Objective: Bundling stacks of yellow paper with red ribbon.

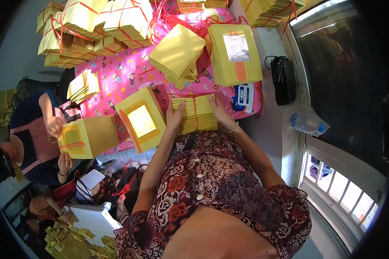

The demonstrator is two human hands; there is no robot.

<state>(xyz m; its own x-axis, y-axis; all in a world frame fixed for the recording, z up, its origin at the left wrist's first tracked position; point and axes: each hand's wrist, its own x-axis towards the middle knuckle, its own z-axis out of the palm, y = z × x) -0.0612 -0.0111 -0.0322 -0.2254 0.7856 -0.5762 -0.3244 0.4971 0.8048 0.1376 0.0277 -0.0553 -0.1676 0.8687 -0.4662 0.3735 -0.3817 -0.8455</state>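
A bundle of folded yellow paper [205, 115] lies at the table's near edge, its many folded edges facing up and a red ribbon running down its middle. My left hand [175, 115] grips its left side, thumb on top. On its right side my right hand [221, 112] presses, a beaded bracelet at the wrist. Both hands are closed on the bundle, with the fingers beneath partly hidden. Just left lies a yellow paper stack [126, 111] with a pale printed square and an orange band. Beyond the bundle rests a stack of plain yellow sheets [177, 48].
Tied yellow bundles [129, 21] pile at the far left of the pink patterned tablecloth [138, 64]. A printed stack [220, 60] and a blue-white packet [243, 97] lie right. At left, a co-worker's hands [54, 126] handle yellow sheets. A bagged bottle [307, 124] sits by the window.
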